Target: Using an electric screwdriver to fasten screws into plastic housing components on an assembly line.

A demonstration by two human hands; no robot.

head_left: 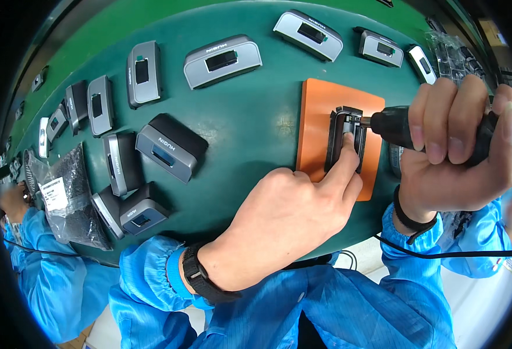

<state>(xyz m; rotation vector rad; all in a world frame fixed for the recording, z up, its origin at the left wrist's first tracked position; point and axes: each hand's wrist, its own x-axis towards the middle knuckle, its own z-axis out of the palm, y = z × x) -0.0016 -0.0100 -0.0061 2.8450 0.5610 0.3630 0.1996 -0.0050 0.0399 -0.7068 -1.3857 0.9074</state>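
Screwdriver [394, 126] applied to the black case [336, 142], case on the orange block [314, 122].
The block sits on the green surface [238, 134]. The right grip [454, 174] is wrapped around the screwdriver, its tip at the case's upper right edge; any screw there is too small to make out. The left grip [285, 215] presses an index fingertip into the case; its thumb is hidden, so whether it pinches cannot be told. Recommended: hold the case flat, set the tip square, apply steady light pressure, and hold the fingertip clear of the tip in case it slips.
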